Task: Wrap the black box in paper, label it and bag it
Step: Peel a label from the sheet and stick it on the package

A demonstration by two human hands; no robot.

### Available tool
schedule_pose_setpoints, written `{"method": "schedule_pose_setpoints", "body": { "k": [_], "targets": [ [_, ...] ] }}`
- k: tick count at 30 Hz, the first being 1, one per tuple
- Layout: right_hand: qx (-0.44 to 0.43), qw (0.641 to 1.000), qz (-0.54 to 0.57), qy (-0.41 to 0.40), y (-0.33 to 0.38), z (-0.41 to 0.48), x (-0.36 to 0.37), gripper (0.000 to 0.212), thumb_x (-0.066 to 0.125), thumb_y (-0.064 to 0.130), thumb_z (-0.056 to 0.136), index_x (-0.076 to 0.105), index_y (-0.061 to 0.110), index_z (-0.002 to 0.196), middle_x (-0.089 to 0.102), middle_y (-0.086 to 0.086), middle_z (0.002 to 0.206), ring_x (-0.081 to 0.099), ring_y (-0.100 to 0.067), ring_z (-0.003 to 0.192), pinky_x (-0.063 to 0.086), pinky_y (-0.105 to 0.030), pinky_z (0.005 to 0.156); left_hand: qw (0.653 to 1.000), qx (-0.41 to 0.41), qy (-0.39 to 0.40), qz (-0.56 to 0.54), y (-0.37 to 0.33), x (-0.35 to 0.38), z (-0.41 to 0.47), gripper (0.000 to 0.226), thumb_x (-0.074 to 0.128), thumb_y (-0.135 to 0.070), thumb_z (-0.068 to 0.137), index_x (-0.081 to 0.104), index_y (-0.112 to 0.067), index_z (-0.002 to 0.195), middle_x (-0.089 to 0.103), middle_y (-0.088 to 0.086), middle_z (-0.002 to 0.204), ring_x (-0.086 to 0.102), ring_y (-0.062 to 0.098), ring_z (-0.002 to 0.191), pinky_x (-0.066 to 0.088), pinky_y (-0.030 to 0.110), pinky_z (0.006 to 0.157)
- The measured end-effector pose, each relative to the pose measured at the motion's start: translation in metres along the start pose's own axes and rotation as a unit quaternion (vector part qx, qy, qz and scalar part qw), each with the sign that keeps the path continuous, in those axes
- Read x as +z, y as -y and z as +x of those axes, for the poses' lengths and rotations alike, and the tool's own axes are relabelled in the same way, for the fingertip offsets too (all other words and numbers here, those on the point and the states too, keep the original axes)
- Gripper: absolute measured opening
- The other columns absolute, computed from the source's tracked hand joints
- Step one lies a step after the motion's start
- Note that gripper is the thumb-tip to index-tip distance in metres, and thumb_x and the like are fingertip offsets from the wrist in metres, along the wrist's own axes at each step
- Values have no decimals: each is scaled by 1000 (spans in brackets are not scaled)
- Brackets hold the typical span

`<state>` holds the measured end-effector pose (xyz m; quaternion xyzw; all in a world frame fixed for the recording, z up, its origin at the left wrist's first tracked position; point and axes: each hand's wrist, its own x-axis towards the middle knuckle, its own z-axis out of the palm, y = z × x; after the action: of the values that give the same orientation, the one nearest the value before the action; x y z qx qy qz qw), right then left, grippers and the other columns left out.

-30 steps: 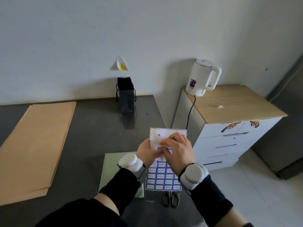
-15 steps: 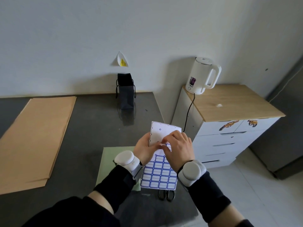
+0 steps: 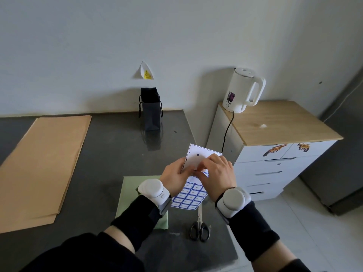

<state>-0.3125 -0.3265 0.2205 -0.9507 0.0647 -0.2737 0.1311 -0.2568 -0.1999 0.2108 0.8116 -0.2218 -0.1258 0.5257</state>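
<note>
A white sheet of blue-bordered labels (image 3: 191, 195) is held above the dark table's right side. My left hand (image 3: 173, 178) grips the sheet's left edge. My right hand (image 3: 218, 174) pinches at the sheet's middle, fingertips on a label. Under my left forearm lies the box wrapped in pale green paper (image 3: 130, 190), partly hidden by the arm. A small black paper bag (image 3: 150, 112) stands upright at the table's back edge against the wall.
Black-handled scissors (image 3: 199, 227) lie near the table's front right. A stack of brown paper sheets (image 3: 41, 163) covers the table's left side. A white drawer cabinet (image 3: 275, 138) with a white kettle (image 3: 242, 91) stands to the right of the table (image 3: 110, 154).
The label sheet and both hands have shifted slightly left and tilted. My right fingers keep working at the sheet's middle.
</note>
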Motion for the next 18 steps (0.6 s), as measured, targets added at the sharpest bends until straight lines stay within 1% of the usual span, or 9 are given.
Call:
{"method": "schedule_pose_setpoints", "body": {
  "k": [3, 5, 7, 9, 11, 13, 15, 16, 18],
  "targets": [
    [-7, 1000, 13, -2, 3, 0, 2, 23, 85, 19, 60, 62, 17, 61, 57, 0, 69, 57, -28, 64, 39, -32, 60, 1000, -3, 0, -21, 1, -2, 0, 39, 41, -37, 91, 63, -11, 108, 68, 5, 103, 62, 23, 98, 46, 35, 89],
    [-9, 1000, 15, -4, 5, -1, 3, 23, 86, 16, 59, 62, 17, 62, 57, 0, 69, 56, -28, 65, 39, -32, 61, 999, -16, -13, -29, 2, -3, 0, 28, 42, -28, 97, 63, -10, 103, 67, 6, 102, 61, 24, 97, 45, 36, 90],
    [-18, 1000, 8, -8, 8, -2, 5, 25, 86, 13, 58, 61, 17, 61, 55, 0, 68, 55, -27, 63, 37, -30, 59, 998, -31, -21, -41, 5, -3, 0, 19, 43, -19, 98, 62, -15, 96, 67, 5, 99, 62, 25, 97, 46, 39, 91],
    [-37, 999, 1, -10, 10, -2, 6, 26, 85, 11, 58, 60, 16, 61, 54, 0, 68, 53, -25, 61, 37, -29, 57, 996, -46, -19, -69, 9, -4, 0, 16, 47, -24, 95, 60, -22, 86, 67, 2, 93, 63, 26, 94, 47, 40, 90],
    [-64, 998, 17, 1, 11, -4, 7, 26, 84, 10, 59, 59, 16, 62, 54, 1, 69, 52, -23, 62, 38, -29, 56, 992, -70, -33, -96, 13, -4, 0, 16, 46, -31, 88, 59, -25, 79, 66, 0, 85, 63, 27, 86, 47, 42, 86],
    [-77, 994, 66, 36, 9, -6, 7, 23, 82, 12, 64, 59, 15, 64, 53, 5, 71, 48, -18, 65, 39, -24, 61, 989, -101, -67, -82, 19, -7, 3, 19, 47, -25, 94, 56, -22, 77, 63, 0, 82, 58, 24, 81, 47, 40, 84],
    [-46, 987, 126, 87, 7, -7, 3, 19, 77, 19, 74, 59, 17, 68, 46, 14, 73, 43, -11, 71, 33, -13, 67, 982, -138, -104, -71, 28, -13, 5, 23, 44, -18, 98, 55, -19, 78, 62, 4, 86, 56, 23, 83, 46, 40, 86],
    [-16, 981, 151, 119, 7, -6, 1, 19, 74, 23, 78, 58, 20, 69, 43, 18, 74, 42, -8, 71, 30, -10, 67, 979, -152, -110, -74, 33, -16, 5, 24, 44, -18, 98, 54, -20, 77, 61, 6, 87, 55, 23, 83, 46, 41, 86],
    [58, 965, 200, 157, 4, -6, -2, 23, 69, 29, 83, 52, 25, 69, 46, 17, 76, 44, -1, 70, 32, -10, 63, 978, -161, -109, -79, 39, -23, 4, 25, 44, -20, 98, 53, -20, 75, 61, 6, 87, 55, 23, 82, 46, 41, 84]
  ]
}}
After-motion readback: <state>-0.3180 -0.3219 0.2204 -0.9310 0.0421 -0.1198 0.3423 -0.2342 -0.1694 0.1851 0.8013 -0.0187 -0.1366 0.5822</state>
